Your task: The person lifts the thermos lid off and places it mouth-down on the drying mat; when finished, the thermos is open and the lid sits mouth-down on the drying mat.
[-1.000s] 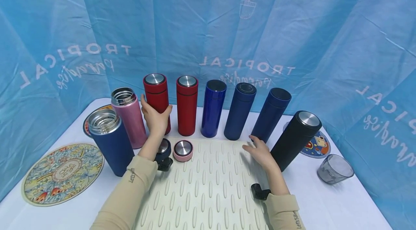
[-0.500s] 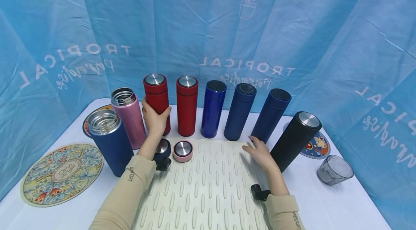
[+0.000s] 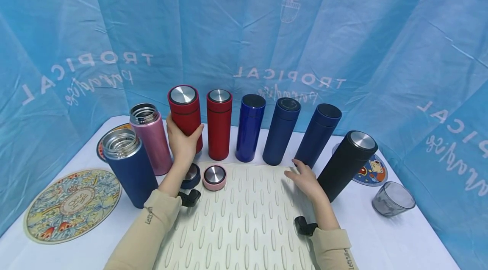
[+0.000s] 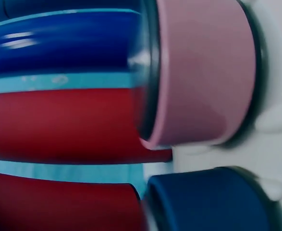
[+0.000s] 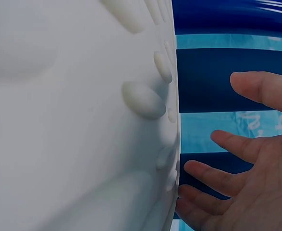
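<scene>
My left hand [image 3: 183,143] grips the leftmost red thermos [image 3: 185,114], thumb on its right side and fingers round its left. Its base stands higher in view than that of the second red thermos [image 3: 219,126] beside it. Below the left hand lie a navy lid [image 3: 192,176] and a pink lid [image 3: 215,178], both steel-topped; the pink lid [image 4: 205,72] looms large in the left wrist view. My right hand [image 3: 308,181] holds nothing, its fingers spread by the mat's far edge, near the base of a navy thermos [image 3: 318,136]. The right wrist view shows the same spread fingers [image 5: 263,91].
An uncapped pink thermos [image 3: 154,147] and an uncapped navy one [image 3: 131,172] stand at left. Blue [image 3: 249,130], navy [image 3: 281,134] and black [image 3: 345,166] thermoses stand rightward. A textured cream mat [image 3: 244,219], round placemat [image 3: 74,204] and clear glass [image 3: 392,200] lie around.
My left hand has closed round the leftmost red thermos and raised it slightly toward me; its top looks bigger and its base higher in view. The right hand stays put.
</scene>
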{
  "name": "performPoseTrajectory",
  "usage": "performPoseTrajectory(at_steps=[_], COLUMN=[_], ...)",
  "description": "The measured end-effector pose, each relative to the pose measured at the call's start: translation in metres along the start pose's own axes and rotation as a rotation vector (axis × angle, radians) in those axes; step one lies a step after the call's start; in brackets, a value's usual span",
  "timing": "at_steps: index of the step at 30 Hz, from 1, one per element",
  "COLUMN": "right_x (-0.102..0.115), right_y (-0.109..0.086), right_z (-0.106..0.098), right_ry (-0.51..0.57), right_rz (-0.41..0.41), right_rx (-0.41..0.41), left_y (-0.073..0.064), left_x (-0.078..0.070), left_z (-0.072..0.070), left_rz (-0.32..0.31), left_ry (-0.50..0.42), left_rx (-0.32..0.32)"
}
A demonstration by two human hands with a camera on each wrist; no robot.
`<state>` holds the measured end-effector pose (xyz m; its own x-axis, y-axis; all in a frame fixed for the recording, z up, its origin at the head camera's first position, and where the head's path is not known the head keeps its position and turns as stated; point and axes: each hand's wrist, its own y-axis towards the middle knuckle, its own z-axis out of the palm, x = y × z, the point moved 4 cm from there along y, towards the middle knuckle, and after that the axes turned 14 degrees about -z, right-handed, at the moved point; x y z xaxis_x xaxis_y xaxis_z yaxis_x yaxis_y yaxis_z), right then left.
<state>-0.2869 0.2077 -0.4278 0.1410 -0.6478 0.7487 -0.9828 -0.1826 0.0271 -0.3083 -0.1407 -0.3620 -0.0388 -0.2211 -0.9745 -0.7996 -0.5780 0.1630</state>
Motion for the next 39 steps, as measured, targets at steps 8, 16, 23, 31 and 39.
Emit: performPoseTrajectory(at_steps=[8, 16, 23, 31, 39], right_x=[0.001, -0.001, -0.001, 0.0, 0.012], right_y=[0.0, 0.0, 0.001, 0.003, 0.001], right_z=[-0.001, -0.001, 0.0, 0.001, -0.003], right_ry=[-0.011, -0.016, -0.01, -0.016, 0.016], right_rz=[-0.007, -0.012, 0.0, -0.004, -0.008], right_rx=[0.001, -0.002, -0.002, 0.007, 0.017], left_y=[-0.019, -0.034, -0.046, -0.053, -0.061], left_x=[-0.02, -0.029, -0.033, -0.037, -0.042], left_z=[-0.012, -0.018, -0.021, -0.026, -0.021], left_rz=[0.148, 0.245, 0.316, 0.451, 0.698], left_ry=[-0.045, 0.03, 0.086, 0.179, 0.266], left_rx=[0.019, 0.038, 0.023, -0.015, -0.057])
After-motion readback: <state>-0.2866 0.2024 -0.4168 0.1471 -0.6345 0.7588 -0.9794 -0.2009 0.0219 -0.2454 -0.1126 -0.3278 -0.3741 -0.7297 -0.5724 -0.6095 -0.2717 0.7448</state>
